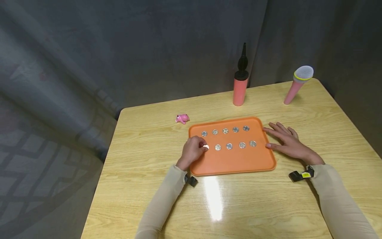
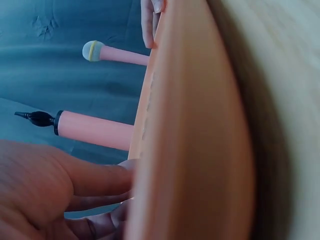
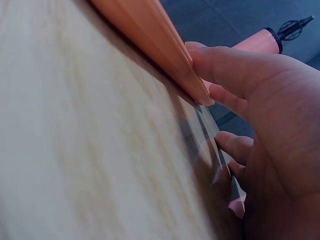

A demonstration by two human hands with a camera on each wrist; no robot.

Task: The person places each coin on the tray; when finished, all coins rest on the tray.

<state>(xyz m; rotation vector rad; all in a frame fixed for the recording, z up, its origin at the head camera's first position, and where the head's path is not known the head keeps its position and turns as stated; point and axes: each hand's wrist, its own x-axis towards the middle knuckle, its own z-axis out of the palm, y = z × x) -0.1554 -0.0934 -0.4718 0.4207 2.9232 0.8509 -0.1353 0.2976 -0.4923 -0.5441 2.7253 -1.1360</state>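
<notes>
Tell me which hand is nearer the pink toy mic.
Right. The right hand lies flat on the table against the orange tray's right rim, below the toy mic. The left hand is at the tray's left end, pinching a coin.

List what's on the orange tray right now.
On the orange tray: five silver coins in the back row, four in the front row. The left hand pinches a tenth, pale piece at the front row's left end; anything beneath that hand is covered.
</notes>
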